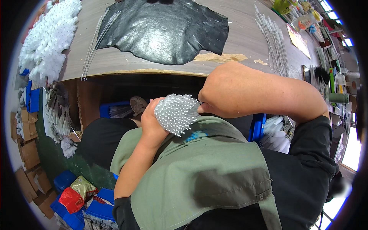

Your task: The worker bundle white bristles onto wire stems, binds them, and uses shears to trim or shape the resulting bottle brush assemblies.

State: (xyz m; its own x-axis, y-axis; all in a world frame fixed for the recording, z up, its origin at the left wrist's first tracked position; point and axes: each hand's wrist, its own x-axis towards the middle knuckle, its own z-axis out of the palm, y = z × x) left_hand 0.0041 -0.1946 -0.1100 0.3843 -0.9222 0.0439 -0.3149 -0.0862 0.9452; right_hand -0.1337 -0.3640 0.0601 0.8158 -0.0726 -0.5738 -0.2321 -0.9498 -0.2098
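Note:
My left hand [150,123] is wrapped round a thick bundle of thin brushes [175,115], held in front of my apron below the table edge. Their many white tips fan out toward me and hide the lower part of the bundle. At its right side is my right hand [215,94], closed, thumb and fingers pinched close against the outer tips. Whatever lies in that pinch is too small to make out. A green apron [199,161] covers my lap behind the bundle.
A black leather-like sheet [168,32] lies on the worn table [241,42]. Thin wire brushes lie left [96,46] and right [273,40] of it. White brushes [50,40] are heaped far left. Blue bins [257,128] stand below, cardboard boxes [30,153] at left.

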